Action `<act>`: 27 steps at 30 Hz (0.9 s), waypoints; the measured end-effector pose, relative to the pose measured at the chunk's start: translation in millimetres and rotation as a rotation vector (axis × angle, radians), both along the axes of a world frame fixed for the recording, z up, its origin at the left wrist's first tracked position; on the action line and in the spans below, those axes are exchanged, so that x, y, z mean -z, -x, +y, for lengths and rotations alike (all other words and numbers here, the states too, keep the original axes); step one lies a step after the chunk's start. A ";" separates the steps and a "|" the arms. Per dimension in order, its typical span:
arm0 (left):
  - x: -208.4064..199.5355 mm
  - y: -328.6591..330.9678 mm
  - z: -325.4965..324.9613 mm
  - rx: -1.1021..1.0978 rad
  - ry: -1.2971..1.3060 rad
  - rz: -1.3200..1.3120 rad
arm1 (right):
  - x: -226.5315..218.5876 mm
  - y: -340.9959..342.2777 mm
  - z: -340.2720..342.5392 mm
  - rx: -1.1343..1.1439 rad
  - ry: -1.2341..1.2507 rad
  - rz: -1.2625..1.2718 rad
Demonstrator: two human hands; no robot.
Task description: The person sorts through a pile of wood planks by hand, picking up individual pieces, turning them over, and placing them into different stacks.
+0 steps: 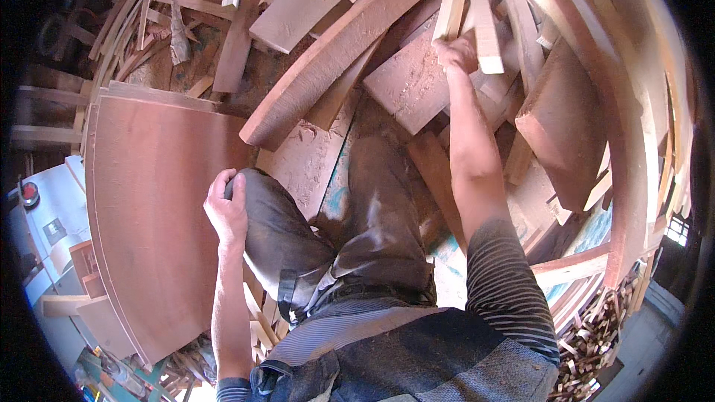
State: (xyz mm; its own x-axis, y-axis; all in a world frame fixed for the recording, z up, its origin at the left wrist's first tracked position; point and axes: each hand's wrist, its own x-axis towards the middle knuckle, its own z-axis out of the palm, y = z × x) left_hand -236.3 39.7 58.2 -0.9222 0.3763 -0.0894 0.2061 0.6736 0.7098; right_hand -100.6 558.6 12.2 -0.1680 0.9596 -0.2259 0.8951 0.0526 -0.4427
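My right hand (456, 53) reaches far forward and is closed around the near end of a pale wooden strip (451, 9). Beside it a second pale strip (484, 26) slopes down over the pile. Under and left of that hand lies a wide, dusty reddish board (410, 83). My left hand (227, 208) is closed at my bent knee, next to a large curved reddish wooden panel (160, 216). A small dark thing shows between its thumb and fingers; I cannot make out what it is.
A long curved beam (320, 67) crosses ahead of my legs. A thick wooden block (562, 126) and a tall curved piece (625, 126) stand at the right. Thin offcuts (596, 342) are heaped at lower right, loose strips (141, 22) at far left. A white surface (52, 208) lies left.
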 end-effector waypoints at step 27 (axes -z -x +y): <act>4.9 21.7 3.4 0.065 0.006 0.083 | 6.4 -116.8 -174.1 0.087 0.199 0.630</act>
State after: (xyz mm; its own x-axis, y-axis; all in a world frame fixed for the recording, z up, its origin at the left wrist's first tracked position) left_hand -258.0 43.2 53.3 -0.9002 0.4351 -0.0161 0.3072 0.6609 0.6847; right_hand 16.2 384.5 5.8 -0.2501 0.9255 -0.2842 0.4593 -0.1450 -0.8764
